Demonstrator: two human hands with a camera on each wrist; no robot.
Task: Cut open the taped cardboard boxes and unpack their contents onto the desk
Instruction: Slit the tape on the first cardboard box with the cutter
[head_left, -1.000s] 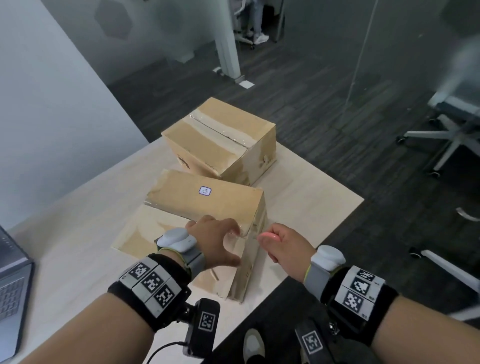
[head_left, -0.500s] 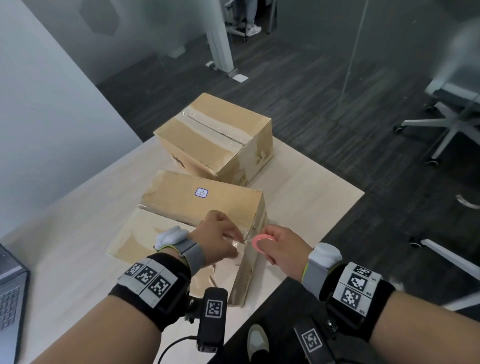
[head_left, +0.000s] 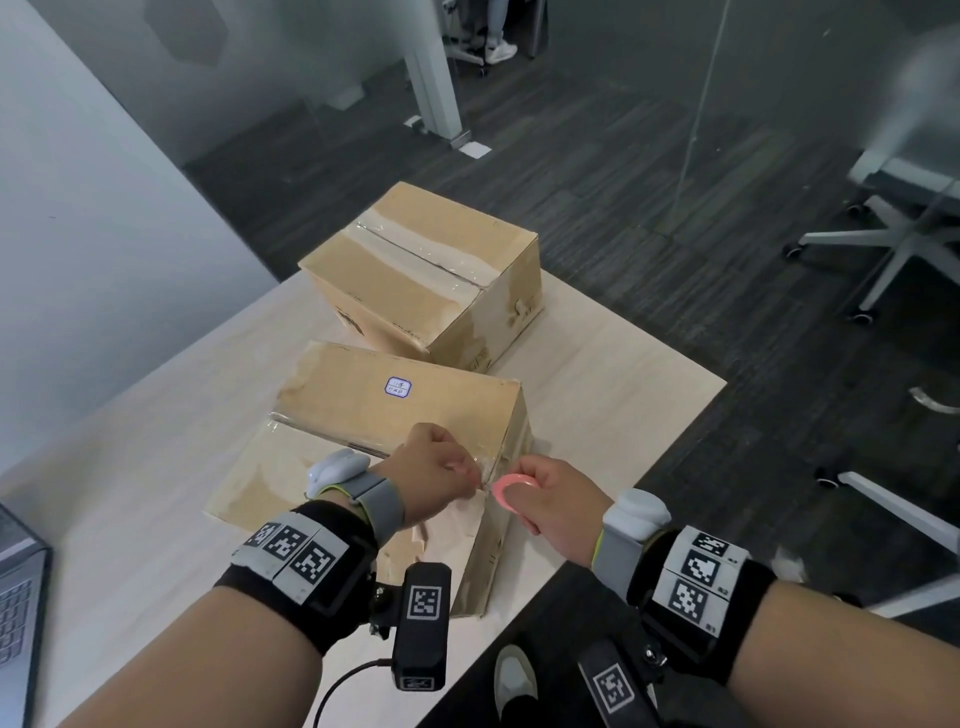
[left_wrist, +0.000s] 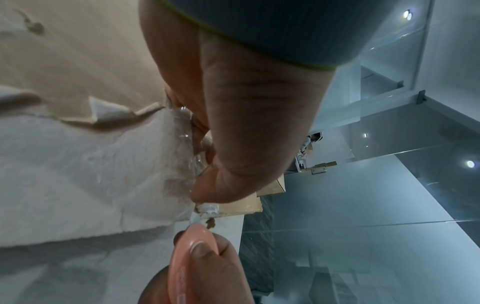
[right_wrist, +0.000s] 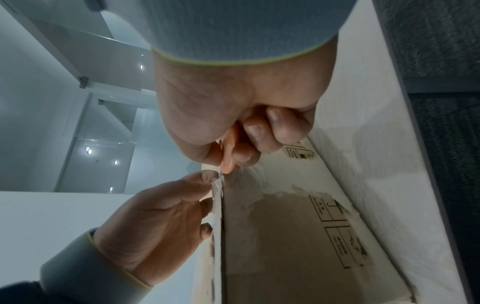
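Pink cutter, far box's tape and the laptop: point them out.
Pink cutter (head_left: 511, 488): head view, on its curved pink top.
Far box's tape (head_left: 415, 249): head view, mid-strip along the seam.
Laptop (head_left: 15, 613): head view, on its keyboard.

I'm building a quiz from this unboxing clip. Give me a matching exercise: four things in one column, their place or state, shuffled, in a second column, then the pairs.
1. far box
2. near box
3. pink cutter
4. laptop

a. gripped in the right hand
b. at the desk's left edge
c. taped shut, untouched
d. its corner tape pinched by the left hand

Pairs: 1-c, 2-d, 3-a, 4-b
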